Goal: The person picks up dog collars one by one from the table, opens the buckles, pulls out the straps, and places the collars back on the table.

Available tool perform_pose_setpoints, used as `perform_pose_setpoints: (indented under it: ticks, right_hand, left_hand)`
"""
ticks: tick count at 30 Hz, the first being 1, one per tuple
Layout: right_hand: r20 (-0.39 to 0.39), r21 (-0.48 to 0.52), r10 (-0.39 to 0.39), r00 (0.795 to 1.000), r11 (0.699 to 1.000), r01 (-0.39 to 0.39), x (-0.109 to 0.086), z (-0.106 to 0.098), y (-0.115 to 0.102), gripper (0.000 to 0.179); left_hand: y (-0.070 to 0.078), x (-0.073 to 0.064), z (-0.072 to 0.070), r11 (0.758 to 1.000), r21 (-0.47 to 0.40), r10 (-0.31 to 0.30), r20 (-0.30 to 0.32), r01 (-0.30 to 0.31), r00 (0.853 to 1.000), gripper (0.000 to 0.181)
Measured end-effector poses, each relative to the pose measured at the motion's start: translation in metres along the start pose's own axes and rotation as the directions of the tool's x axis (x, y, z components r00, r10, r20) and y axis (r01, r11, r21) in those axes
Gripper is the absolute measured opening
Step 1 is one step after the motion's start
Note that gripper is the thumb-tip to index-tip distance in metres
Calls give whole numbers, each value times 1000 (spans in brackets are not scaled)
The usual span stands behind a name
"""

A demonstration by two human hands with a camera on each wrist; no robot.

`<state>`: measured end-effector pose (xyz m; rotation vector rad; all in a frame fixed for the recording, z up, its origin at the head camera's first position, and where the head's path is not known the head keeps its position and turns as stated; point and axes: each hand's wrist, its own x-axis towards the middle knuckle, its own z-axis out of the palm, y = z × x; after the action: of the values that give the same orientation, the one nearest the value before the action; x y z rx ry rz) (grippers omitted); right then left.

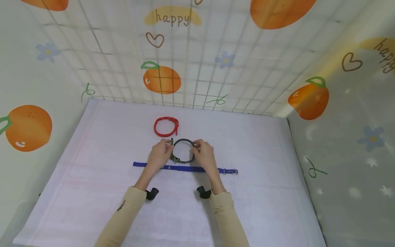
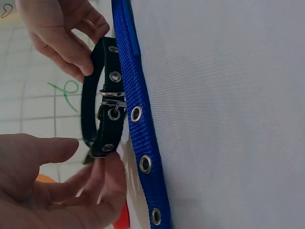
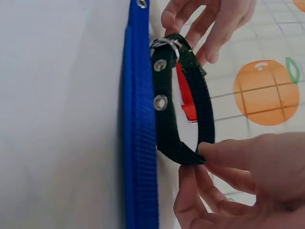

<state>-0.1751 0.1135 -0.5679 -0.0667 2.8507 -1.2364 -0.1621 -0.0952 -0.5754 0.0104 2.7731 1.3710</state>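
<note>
A dark green collar (image 1: 184, 140), buckled into a ring, stands above the white surface between both hands. Its metal buckle (image 2: 112, 98) and eyelets show in the left wrist view. My right hand (image 1: 205, 155) pinches the ring's right side between thumb and fingers. At the buckle side, the fingertips of my left hand (image 1: 159, 155) touch the collar, while the thumb stands apart from it. Nearer to me a blue collar (image 1: 185, 168) lies stretched out straight, partly hidden under the forearms. Beyond the hands lies a red collar (image 1: 166, 134), fastened into a loop.
A white sheet (image 1: 265, 206) covers the work surface. At the back rises a wire grid (image 1: 197, 82) behind a fruit-print cloth, with similar cloth on both sides. Black wrist-worn pieces (image 1: 152, 194) sit by the cuffs.
</note>
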Motion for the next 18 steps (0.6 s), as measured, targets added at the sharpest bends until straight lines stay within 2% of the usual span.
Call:
perform_pose_setpoints:
  ticks: [8, 13, 18]
  right_hand:
    - [-28, 47, 0, 1000, 999, 2, -11, -13, -12, 33]
    - [-42, 71, -38, 998, 997, 41, -20, -19, -20, 34]
    - [-56, 80, -48, 997, 995, 52, -28, -23, -24, 31]
  left_hand:
    - [7, -7, -3, 996, -83, 40, -34, -43, 999, 38]
    - [10, -12, -5, 991, -117, 57, -68, -65, 996, 36]
    - [12, -18, -10, 982, -149, 101, -111, -117, 989, 33]
